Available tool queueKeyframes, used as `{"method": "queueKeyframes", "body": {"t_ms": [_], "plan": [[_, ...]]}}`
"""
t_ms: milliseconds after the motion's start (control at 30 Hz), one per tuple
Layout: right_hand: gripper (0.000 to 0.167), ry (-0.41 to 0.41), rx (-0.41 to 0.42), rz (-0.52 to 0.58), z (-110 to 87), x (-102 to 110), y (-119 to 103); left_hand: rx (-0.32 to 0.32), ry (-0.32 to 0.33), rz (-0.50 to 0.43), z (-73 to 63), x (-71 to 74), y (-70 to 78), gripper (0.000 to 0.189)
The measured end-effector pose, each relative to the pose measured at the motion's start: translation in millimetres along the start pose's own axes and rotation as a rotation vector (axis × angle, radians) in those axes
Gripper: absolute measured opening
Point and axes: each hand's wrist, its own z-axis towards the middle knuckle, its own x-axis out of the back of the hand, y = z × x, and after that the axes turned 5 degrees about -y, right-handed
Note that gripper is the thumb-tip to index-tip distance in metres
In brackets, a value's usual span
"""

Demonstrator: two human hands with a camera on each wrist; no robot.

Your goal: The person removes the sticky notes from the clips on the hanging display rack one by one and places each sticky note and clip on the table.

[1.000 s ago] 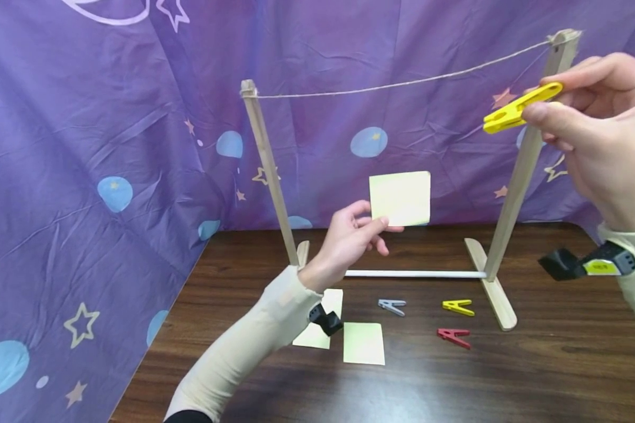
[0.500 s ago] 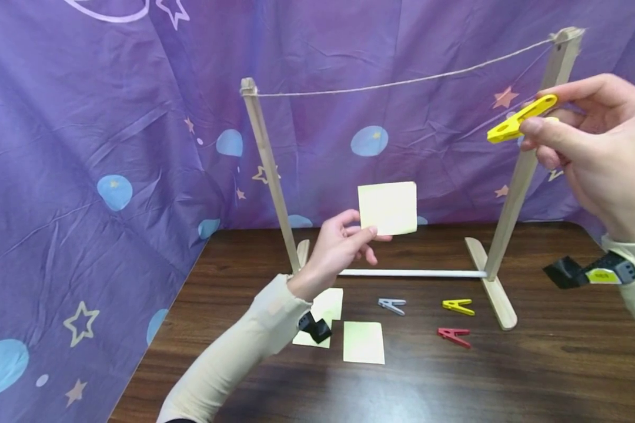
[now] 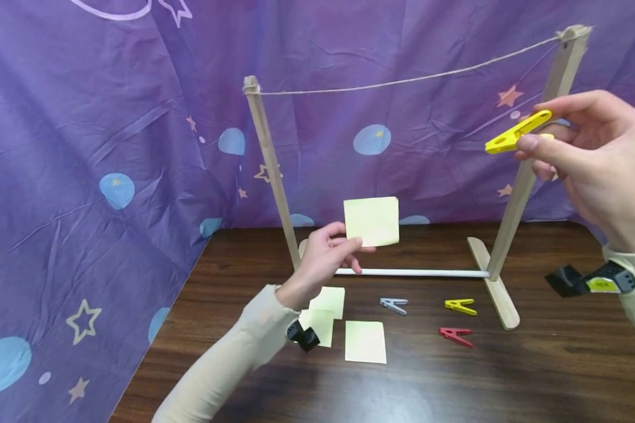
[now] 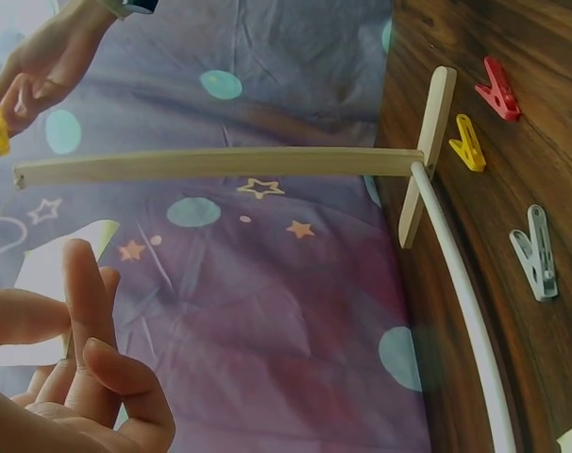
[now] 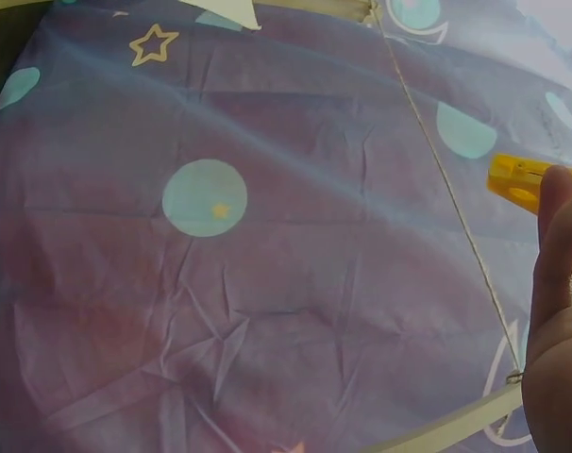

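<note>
Between thumb and fingers, my left hand (image 3: 325,255) pinches a pale yellow sticky note (image 3: 371,221) by its lower left corner, below the string (image 3: 381,86). In the left wrist view the fingers partly cover that note (image 4: 55,269). My right hand (image 3: 603,153) pinches a yellow clothespin (image 3: 515,134) in front of the right wooden post (image 3: 526,170). The right wrist view shows the front end of this clothespin (image 5: 517,181) beside the fingers; the rest is cut off by the frame edge.
On the wooden table lie a grey clothespin (image 3: 394,305), a second yellow clothespin (image 3: 460,306) and a red clothespin (image 3: 456,336). Several sticky notes (image 3: 366,342) lie to their left. A white rod (image 3: 418,272) joins the stand's feet, and the left post (image 3: 270,158) holds the string's other end.
My left hand has moved down and to the left with the sticky note. My right hand has sunk lower, still pinching the yellow clothespin. The things on the table lie as before.
</note>
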Motion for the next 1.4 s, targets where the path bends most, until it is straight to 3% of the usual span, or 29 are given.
{"method": "queueKeyframes", "body": {"t_ms": [267, 600, 667, 900, 1200, 1400], "plan": [[0.04, 0.004, -0.043, -0.025, -4.7, 5.4, 2.9, 0.045, 0.018, 0.02, -4.3, 5.2, -6.6, 0.008], [0.037, -0.077, -0.017, -0.05, -13.8, 9.1, 10.6, 0.091, 0.0, 0.005, -10.6, 13.9, -18.1, 0.013], [0.038, -0.096, -0.027, -0.004, -14.8, 11.0, 12.1, 0.09, 0.01, 0.02, -12.6, 16.2, -20.4, 0.015], [0.04, -0.12, -0.056, 0.007, -19.0, 13.1, 15.5, 0.067, 0.054, 0.009, -17.1, 21.0, -28.4, 0.022], [0.042, -0.145, -0.096, -0.011, -27.8, 19.1, 21.9, 0.044, 0.079, 0.132, -25.0, 29.8, -40.0, 0.017], [0.045, -0.14, -0.125, -0.149, -34.5, 24.1, 27.2, 0.066, 0.073, 0.143, -31.4, 35.9, -48.9, 0.019]]}}
